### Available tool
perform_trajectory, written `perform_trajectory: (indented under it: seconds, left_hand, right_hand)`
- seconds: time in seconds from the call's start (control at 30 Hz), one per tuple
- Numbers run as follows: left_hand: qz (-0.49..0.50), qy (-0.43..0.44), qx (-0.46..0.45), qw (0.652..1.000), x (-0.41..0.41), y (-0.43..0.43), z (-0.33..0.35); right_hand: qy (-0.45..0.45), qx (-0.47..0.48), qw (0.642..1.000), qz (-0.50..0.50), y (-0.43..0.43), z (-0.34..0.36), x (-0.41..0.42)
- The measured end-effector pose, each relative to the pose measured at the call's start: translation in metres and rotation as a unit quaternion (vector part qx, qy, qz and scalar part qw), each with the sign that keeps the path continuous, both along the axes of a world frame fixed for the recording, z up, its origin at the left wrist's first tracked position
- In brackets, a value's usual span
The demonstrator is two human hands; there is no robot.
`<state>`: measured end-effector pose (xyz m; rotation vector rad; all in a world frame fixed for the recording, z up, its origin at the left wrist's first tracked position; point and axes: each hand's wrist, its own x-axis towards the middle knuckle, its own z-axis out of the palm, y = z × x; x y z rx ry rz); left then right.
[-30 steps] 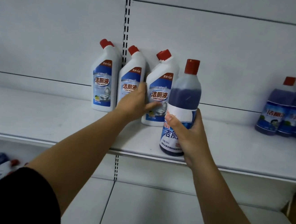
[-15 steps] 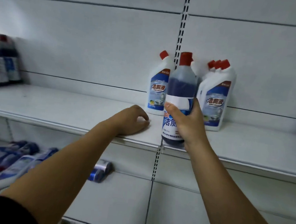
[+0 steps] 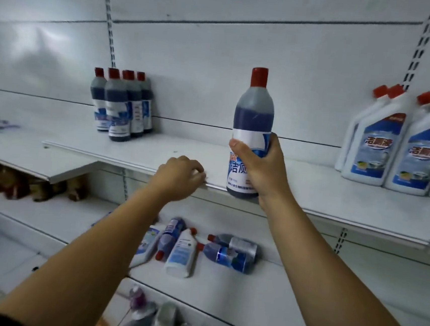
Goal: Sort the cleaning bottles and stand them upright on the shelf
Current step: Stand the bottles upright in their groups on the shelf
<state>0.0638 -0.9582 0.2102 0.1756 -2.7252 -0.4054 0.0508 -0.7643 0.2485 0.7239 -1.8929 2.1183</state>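
My right hand (image 3: 263, 167) is wrapped round the lower half of a tall dark-blue plastic cleaning bottle with a red screw cap and a white-and-blue label (image 3: 254, 114); my thumb lies across the front of the label and my fingers curl round the far side. The bottle is upright, and its base is level with the front lip of the white metal shelf (image 3: 157, 152), between the two groups that stand there; I cannot tell whether it rests on the shelf or hangs just above the edge. My left hand (image 3: 181, 178) holds nothing: its fingers are curled under, knuckles up, with the fingertips touching the front lip of the shelf just left of the bottle. At the back left of the shelf a cluster of matching dark-blue bottles with red caps (image 3: 121, 106) stands upright, packed close together. At the right end stand white plastic bottles with angled necks, red caps and blue labels (image 3: 394, 148), also upright and touching side by side. On the lower white shelf (image 3: 329, 273) several bottles lie on their sides: a white bottle with a pale label (image 3: 181, 251) and, just right of it, two dark-blue bottles with red caps (image 3: 229, 251), caps pointing left. Beneath that, blurred bottles (image 3: 142, 311) show at the bottom edge.
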Motion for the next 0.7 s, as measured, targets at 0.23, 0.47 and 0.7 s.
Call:
perform_trajectory:
  seconds: [0.23, 0.47, 0.7]
  left_hand:
    - [0.027, 0.033, 0.018, 0.999, 0.029, -0.113, -0.012]
    - [0.057, 0.05, 0.005, 0.997, 0.031, -0.207, -0.014]
    - [0.085, 0.026, -0.012, 0.996, 0.011, -0.321, -0.007]
  right_hand:
    - [0.013, 0.01, 0.999, 0.045, -0.116, 0.005, 0.007]
    - [0.032, 0.021, 0.996, 0.079, -0.223, 0.011, -0.009]
    - [0.028, -0.029, 0.993, 0.107, -0.33, 0.015, -0.03]
